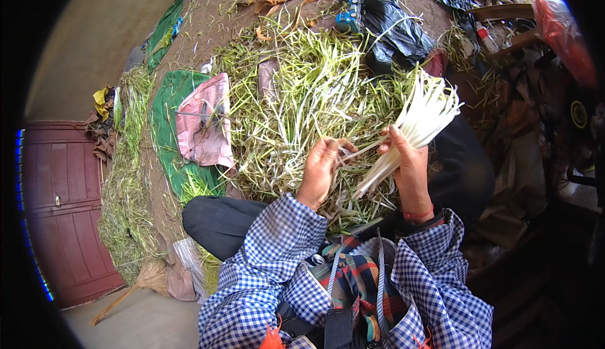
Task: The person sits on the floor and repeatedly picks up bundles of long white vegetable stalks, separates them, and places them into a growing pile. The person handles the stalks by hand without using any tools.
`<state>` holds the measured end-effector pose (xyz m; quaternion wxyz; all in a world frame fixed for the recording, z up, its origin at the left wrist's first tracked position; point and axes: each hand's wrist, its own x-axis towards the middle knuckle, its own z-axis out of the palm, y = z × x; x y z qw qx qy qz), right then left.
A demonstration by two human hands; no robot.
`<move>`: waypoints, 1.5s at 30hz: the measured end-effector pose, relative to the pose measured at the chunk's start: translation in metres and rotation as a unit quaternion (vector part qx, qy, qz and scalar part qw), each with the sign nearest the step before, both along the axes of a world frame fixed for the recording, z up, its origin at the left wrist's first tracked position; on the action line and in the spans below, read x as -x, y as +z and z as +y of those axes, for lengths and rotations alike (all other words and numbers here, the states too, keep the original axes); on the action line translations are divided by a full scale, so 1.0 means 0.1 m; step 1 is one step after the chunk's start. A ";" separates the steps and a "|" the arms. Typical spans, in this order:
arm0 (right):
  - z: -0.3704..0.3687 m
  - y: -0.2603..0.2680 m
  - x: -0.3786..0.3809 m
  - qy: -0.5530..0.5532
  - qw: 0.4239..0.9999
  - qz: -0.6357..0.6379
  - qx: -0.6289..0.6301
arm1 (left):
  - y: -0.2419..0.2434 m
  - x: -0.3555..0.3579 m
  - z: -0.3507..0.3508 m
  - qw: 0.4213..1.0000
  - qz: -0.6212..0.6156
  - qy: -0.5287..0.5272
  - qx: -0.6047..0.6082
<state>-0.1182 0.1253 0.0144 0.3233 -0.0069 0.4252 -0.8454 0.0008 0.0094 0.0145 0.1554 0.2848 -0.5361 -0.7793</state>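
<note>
My right hand [412, 172] grips a bundle of pale, peeled leafy stalks [420, 112], like garlic shoots or chives. The bundle fans out at its upper end and its narrower ends point down-left. To its left, my left hand [321, 167] pinches thin pale strands between thumb and fingers; one slender stalk stretches from there towards my right hand. Below and beyond both hands lies a wide heap of loose green and whitish stalks and leaves [302, 94]. My left palm and some fingertips are partly hidden.
A pink cloth [205, 122] lies on a green sheet [165, 89] left of the heap. A black plastic bag [394, 27] and a blue toy truck [350, 16] lie beyond it. More greens [127, 174] run along the left, near a straw broom [151, 278] and red door [66, 207].
</note>
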 end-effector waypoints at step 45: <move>-0.11 -0.09 -0.21 0.134 0.986 -0.069 0.066 | 0.13 -0.34 0.01 0.992 -0.123 -0.036 0.020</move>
